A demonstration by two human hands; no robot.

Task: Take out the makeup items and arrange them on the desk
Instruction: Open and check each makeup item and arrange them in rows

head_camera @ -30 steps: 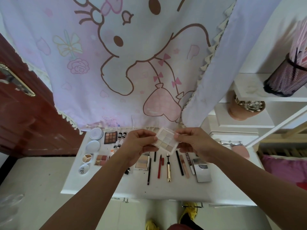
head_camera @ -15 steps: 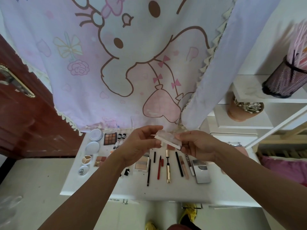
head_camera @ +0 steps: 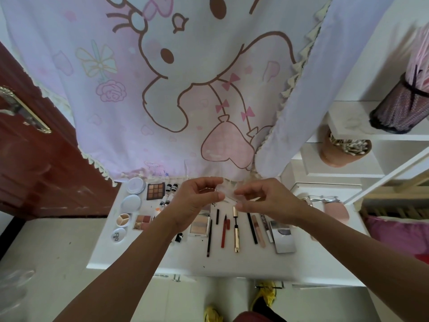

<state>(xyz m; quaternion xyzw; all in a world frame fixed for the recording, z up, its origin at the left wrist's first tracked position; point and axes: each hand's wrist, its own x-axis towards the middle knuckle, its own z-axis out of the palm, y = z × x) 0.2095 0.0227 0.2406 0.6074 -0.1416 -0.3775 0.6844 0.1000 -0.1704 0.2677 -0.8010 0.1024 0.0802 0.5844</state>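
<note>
Both hands hold a small clear eyeshadow palette (head_camera: 228,191) above the back of the white desk (head_camera: 301,263). My left hand (head_camera: 195,201) pinches its left end and my right hand (head_camera: 267,201) grips its right end. The palette is tilted away, so its pans are hidden. Below the hands a row of makeup lies on the desk: a black pencil (head_camera: 209,238), a red liner (head_camera: 224,231), a gold mascara (head_camera: 236,231), a black stick (head_camera: 252,227), a pink tube (head_camera: 258,230) and a silver case (head_camera: 283,238).
At the desk's left lie round compacts (head_camera: 131,202), a brown palette (head_camera: 155,191), small bottles (head_camera: 170,194) and a blush palette (head_camera: 200,225). A cartoon curtain (head_camera: 185,89) hangs behind. White shelves (head_camera: 348,126) with a cup of swabs (head_camera: 343,152) stand right, a red door (head_camera: 34,159) left.
The palette faced me with its pans showing, then both hands tipped it away and moved it slightly back toward the curtain. My right hand's grip shifted over its right end.
</note>
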